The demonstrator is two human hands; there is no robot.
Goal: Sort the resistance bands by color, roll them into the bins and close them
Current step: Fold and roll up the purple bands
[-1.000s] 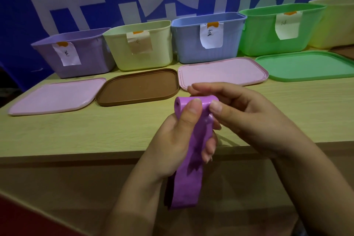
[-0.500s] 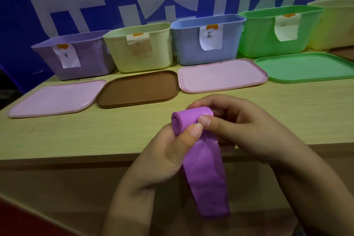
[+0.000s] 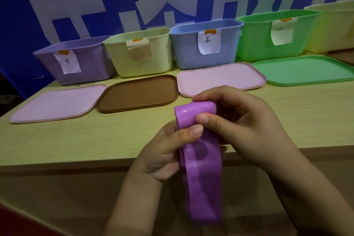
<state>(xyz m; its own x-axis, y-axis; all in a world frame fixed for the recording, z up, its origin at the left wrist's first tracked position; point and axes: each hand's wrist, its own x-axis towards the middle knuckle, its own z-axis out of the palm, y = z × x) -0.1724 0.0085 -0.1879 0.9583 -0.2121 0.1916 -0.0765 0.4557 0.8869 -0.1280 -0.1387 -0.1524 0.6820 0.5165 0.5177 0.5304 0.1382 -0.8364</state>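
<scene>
Five bins in view: purple bin (image 3: 76, 63), pale yellow-green bin (image 3: 141, 53), blue bin (image 3: 206, 44), green bin (image 3: 275, 34), and a yellow bin (image 3: 335, 27) cut by the right edge; all open, the first four with paper labels.
Lids: four lie flat on the table (image 3: 57, 140) before the bins, namely pink lid (image 3: 53, 104), brown lid (image 3: 138, 93), second pink lid (image 3: 222, 78), green lid (image 3: 304, 70).
Band location: purple band (image 3: 201, 168) held above the table's near edge, its top turned into a partial roll, its tail hanging below.
Left hand (image 3: 162, 155): grasping the band, thumb pressed on its front just under the roll.
Right hand (image 3: 239, 120): pinching the roll between thumb and curled fingers.
Step in hand: rolling, judged about half done.
Next move: probably winding in the tail, then the purple bin.
Material: thin, glossy, limp strip; bins ribbed plastic; lids rimmed, round-cornered.
</scene>
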